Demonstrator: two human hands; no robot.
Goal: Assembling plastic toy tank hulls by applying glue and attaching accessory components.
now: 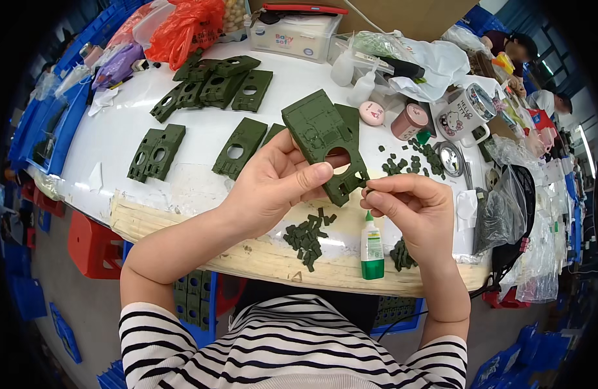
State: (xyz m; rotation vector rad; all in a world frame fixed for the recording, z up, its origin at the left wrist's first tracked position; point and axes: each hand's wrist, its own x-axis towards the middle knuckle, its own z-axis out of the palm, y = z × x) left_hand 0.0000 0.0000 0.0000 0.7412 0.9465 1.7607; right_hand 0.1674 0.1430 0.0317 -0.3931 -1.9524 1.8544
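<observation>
My left hand (279, 178) is closed around a dark green plastic model tank hull (318, 123), its thumb lying beside the round opening. The hull is tilted above the table, its top face turned up. At its near right corner, my right hand (409, 204) pinches a small dark green piece, mostly hidden by the fingertips. Just below stands a glue bottle (372, 249), white and green with a green nozzle. A pile of small green parts (305, 236) lies left of the bottle, and another small pile (401, 255) is partly hidden by my right wrist.
More green hulls (240, 148) lie at the left and in a stack (215, 84) farther back. Loose green bits (416, 159) are scattered near a pink tin (409, 122) and a mug (464, 120). Plastic bags (506, 207) crowd the right edge; a red stool (95, 236) stands below left.
</observation>
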